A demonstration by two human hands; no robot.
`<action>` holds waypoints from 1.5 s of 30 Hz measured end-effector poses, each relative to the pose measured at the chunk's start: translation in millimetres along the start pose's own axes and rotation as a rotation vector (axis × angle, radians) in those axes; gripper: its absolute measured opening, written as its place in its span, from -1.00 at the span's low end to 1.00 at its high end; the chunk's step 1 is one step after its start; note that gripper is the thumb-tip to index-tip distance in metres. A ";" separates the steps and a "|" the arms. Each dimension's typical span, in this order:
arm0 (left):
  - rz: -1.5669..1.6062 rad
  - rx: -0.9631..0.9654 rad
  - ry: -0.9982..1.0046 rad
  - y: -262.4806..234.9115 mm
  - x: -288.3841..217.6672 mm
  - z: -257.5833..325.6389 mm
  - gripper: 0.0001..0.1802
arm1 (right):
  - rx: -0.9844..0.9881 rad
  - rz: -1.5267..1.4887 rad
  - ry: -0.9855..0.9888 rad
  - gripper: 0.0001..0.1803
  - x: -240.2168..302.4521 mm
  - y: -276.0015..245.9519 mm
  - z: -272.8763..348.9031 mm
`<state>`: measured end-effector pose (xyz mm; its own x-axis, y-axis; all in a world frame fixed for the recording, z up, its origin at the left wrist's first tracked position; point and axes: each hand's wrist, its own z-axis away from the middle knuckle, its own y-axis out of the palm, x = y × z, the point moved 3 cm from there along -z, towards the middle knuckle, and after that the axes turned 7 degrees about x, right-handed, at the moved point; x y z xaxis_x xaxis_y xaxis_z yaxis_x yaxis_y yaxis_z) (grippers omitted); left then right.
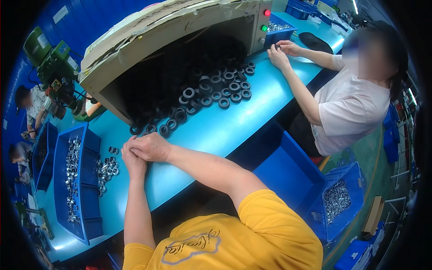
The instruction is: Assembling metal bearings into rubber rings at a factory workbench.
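Observation:
My left hand (133, 161) and my right hand (153, 146) meet over the near side of the turquoise table. Their fingers are closed together, and whatever lies between them is hidden. Just beyond my fingers begins a heap of black rings (181, 116), which spreads to the right and back under a large box-like hood. Shiny metal rings (107, 171) lie loose on the table to the left of my left hand. Beside them stands a long blue bin (92, 186) with more small metal parts inside.
The hood (105, 94) has a red and a green light on its post. A green machine (58, 63) stands at the far left. To the right, a co-worker (351, 99) handles something small. Near the floor, a blue crate (344, 229) holds many metal pieces.

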<state>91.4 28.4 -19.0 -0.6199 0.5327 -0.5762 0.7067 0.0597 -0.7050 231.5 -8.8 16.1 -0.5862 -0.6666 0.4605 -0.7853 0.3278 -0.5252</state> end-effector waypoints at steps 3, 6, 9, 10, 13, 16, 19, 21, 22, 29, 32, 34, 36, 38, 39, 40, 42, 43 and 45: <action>0.002 0.003 -0.012 -0.1 0.5 0.3 -0.59 | -0.001 0.008 0.002 -0.89 -1.1 1.9 0.4; 0.000 0.002 -0.017 0.0 0.2 0.3 -0.59 | 0.001 0.013 0.002 -0.89 -2.6 3.5 1.2; -0.005 0.003 -0.006 -0.8 -0.3 0.5 -0.59 | -0.002 0.015 0.003 -0.88 -4.0 5.9 1.3; -0.002 0.002 -0.005 -1.0 -0.2 0.6 -0.59 | -0.002 0.014 0.004 -0.88 -4.1 7.1 1.5; -0.001 0.004 0.000 -0.8 -1.6 -0.7 -0.60 | 0.007 0.015 0.012 -0.88 -5.1 7.1 1.9; -0.013 0.003 0.001 0.3 -1.2 -0.7 -0.60 | 0.013 0.023 0.018 -0.88 -6.8 8.9 2.8; -0.015 -0.002 0.000 -0.1 0.4 0.1 -0.60 | 0.017 0.022 0.017 -0.88 -6.4 9.5 2.3; -0.014 0.001 0.000 0.0 0.1 0.1 -0.60 | 0.012 0.018 0.012 -0.88 -5.5 8.1 1.9; -0.015 0.004 -0.003 0.1 -0.1 0.1 -0.60 | 0.008 0.017 0.008 -0.88 -5.0 7.3 1.9; -0.024 0.006 -0.005 0.9 0.0 -0.8 -0.61 | -0.007 0.023 -0.006 -0.87 -1.2 1.2 0.8; -0.025 0.002 -0.005 -0.4 0.6 0.6 -0.61 | -0.009 0.018 -0.009 -0.88 -0.3 2.0 0.8; -0.023 0.004 -0.003 -0.4 -0.1 0.5 -0.61 | -0.007 0.014 -0.001 -0.89 -1.0 2.2 1.0; -0.022 0.004 0.004 -0.2 -0.7 -0.3 -0.61 | -0.004 0.010 0.008 -0.89 -2.7 3.5 1.2; -0.019 0.003 0.009 -0.2 -0.8 -0.7 -0.61 | -0.002 0.010 0.011 -0.89 -3.5 4.1 1.2; -0.017 0.003 0.009 -0.3 -1.0 -0.8 -0.61 | -0.002 0.012 0.009 -0.89 -3.3 4.0 1.2; -0.015 0.005 0.006 -0.3 -1.1 -0.8 -0.61 | -0.002 0.013 0.008 -0.89 -3.2 3.8 1.2; -0.012 0.007 0.000 -0.7 -1.6 -0.6 -0.61 | -0.003 0.014 0.001 -0.88 -1.4 2.2 0.7; -0.012 0.007 -0.002 -0.8 -1.9 -0.6 -0.61 | -0.002 0.014 -0.002 -0.88 -0.6 1.4 0.3; -0.013 0.009 -0.004 -0.6 -1.5 -0.5 -0.61 | -0.003 0.012 -0.003 -0.88 -0.1 0.9 0.2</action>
<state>92.1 27.9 -17.4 -0.6300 0.5289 -0.5686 0.6956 0.0589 -0.7160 230.9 -8.6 15.5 -0.5947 -0.6650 0.4519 -0.7790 0.3375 -0.5285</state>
